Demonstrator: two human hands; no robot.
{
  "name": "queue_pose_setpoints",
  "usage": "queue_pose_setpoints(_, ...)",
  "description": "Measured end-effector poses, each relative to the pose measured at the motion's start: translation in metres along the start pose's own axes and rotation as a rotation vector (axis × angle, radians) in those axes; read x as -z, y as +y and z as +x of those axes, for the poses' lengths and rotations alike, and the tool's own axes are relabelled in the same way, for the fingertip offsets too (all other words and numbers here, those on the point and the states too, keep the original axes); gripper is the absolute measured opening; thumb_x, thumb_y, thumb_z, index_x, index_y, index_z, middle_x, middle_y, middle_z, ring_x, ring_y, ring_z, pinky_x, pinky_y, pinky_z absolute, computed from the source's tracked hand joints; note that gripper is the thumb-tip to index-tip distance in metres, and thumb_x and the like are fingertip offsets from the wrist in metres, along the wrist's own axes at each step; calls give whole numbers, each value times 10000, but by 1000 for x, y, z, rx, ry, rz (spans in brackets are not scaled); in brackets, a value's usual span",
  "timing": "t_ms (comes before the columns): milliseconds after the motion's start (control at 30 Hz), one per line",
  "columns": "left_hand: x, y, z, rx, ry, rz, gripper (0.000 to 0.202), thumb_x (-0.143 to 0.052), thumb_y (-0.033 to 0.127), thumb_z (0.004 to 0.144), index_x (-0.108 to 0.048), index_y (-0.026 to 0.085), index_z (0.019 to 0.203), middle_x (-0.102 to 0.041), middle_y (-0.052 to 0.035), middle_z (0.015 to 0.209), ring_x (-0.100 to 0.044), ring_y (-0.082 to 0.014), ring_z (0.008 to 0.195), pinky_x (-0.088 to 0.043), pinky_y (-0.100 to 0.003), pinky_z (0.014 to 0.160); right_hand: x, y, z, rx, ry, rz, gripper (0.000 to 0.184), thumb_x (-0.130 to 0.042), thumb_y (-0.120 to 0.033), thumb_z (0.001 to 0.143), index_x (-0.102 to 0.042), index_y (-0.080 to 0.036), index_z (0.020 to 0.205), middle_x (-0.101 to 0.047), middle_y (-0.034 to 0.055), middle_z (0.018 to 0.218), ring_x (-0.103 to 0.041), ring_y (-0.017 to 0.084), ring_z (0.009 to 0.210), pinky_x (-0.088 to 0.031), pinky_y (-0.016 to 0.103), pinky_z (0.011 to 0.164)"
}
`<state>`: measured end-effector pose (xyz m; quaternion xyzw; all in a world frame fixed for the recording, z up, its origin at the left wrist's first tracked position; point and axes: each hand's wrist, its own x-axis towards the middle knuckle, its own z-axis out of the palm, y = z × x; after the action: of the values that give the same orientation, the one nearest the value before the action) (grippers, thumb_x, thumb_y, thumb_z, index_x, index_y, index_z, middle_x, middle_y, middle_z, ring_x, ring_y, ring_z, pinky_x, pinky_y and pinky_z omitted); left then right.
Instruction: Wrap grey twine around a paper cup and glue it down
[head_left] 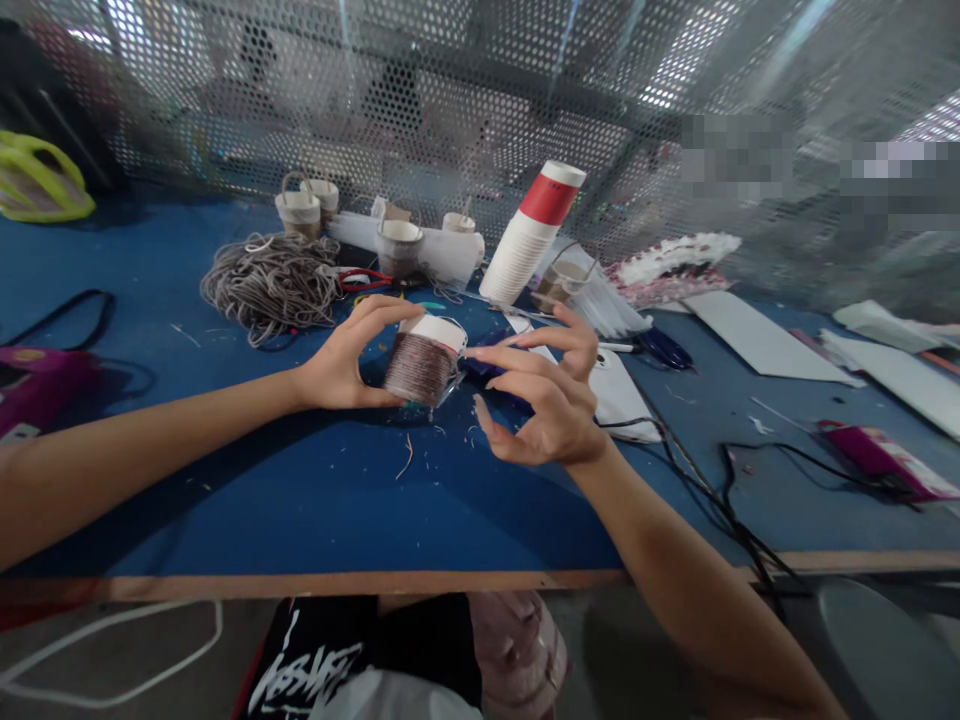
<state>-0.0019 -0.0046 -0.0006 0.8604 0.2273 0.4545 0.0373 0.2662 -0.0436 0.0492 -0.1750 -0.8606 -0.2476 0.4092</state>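
Centrally, the left hand (345,362) grips the cord-wrapped cup (424,362) tilted just above the bench (300,500), exposing its side to the right hand (544,402), whose loosely open fingers hold nothing beside its rim.

The left hand (341,360) and the right hand (547,400) are bare. Both forearms (150,450) are uncovered from the fingers (525,362) back to the frame's edge, with the skin smooth and unmarked. Well below the fingers, at the lap, a black garment (337,660) carries white brush-style lettering. Just to its right bunches pale pink fabric (517,650). A white piece (390,705) shows beneath both, at the bottom edge.
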Motion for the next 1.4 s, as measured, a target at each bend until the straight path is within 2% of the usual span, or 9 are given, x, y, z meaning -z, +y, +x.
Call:
queue_pose_setpoints(167, 2, -1, 0, -24, 3, -20, 887, -827, 546, 695, -435, 245, 1432, -571, -131, 1306, -571, -305, 1217, -516, -480, 1029, -3, 3, 1, 58, -103, -29, 96, -570, -315, 839, -607, -264, 767, -791, -25, 1049, -567, 303, 1233, -204, 657, 1198)
queue_pose_setpoints(333, 2, -3, 1, -29, 1, -20, 898, -814, 597, 689, -443, 245, 1427, -577, -131, 1297, -575, -305, 1206, -522, -485, 1021, 2, 6, 2, 116, -1, -43, 199, -574, -240, 848, -550, -248, 650, -800, -43, 904, -660, 259, 1091, -262, 576, 1212)
queue_pose_setpoints(467, 1, -3, 1, -44, 23, -23, 886, -788, 629, 707, -445, 245, 1428, -585, -129, 1283, -579, -298, 1193, -525, -481, 1014, 4, 3, 1, 105, 49, -116, 222, -538, -288, 867, -543, -249, 648, -803, -58, 903, -684, 222, 956, -353, 565, 1163)
queue_pose_setpoints(600, 0, -2, 2, -60, 46, -33, 846, -742, 660, 744, -457, 240, 1421, -589, -127, 1272, -584, -285, 1185, -531, -468, 1004, 1, 1, 3, 71, -2, -73, 170, -512, -305, 868, -570, -244, 720, -803, -20, 1044, -639, 285, 1144, -319, 624, 1170)
queue_pose_setpoints(733, 0, -4, 1, -49, 64, -50, 849, -725, 692, 740, -467, 242, 1412, -591, -128, 1272, -582, -286, 1185, -529, -472, 1004, 1, 1, 6, 108, -31, -1, 163, -560, -248, 846, -555, -239, 683, -806, -24, 980, -626, 284, 1198, -246, 619, 1221)
queue_pose_setpoints(900, -1, -5, 0, -38, 69, -57, 870, -753, 686, 712, -471, 251, 1411, -592, -125, 1278, -578, -292, 1194, -522, -474, 1019, 7, 0, 4, -11, 4, 84, 178, -508, -231, 855, -515, -247, 679, -803, -24, 901, -698, 237, 998, -385, 596, 1135)
queue_pose_setpoints(1067, -1, -3, 1, -64, 83, -52, 841, -794, 602, 716, -474, 248, 1409, -595, -126, 1271, -584, -286, 1192, -521, -462, 1020, 2, -1, 6, -72, -112, 155, 60, -511, -283, 813, -560, -250, 812, -786, 40, 1126, -613, 335, 1209, -364, 679, 1094)
queue_pose_setpoints(1267, 1, -2, 0, -54, 28, -16, 881, -842, 560, 667, -461, 250, 1398, -602, -119, 1303, -582, -289, 1206, -500, -472, 1045, 2, 6, 0, 8, -2, 96, 165, -521, -208, 824, -529, -239, 662, -790, -30, 885, -671, 256, 995, -336, 620, 1143)
queue_pose_setpoints(1400, 1, -3, -1, -50, 40, -25, 867, -819, 588, 682, -466, 248, 1398, -598, -126, 1303, -577, -291, 1213, -503, -478, 1046, 5, 6, -3, 64, 111, 1, 187, -536, -257, 838, -525, -243, 651, -752, -27, 756, -659, 219, 833, -400, 569, 1109)
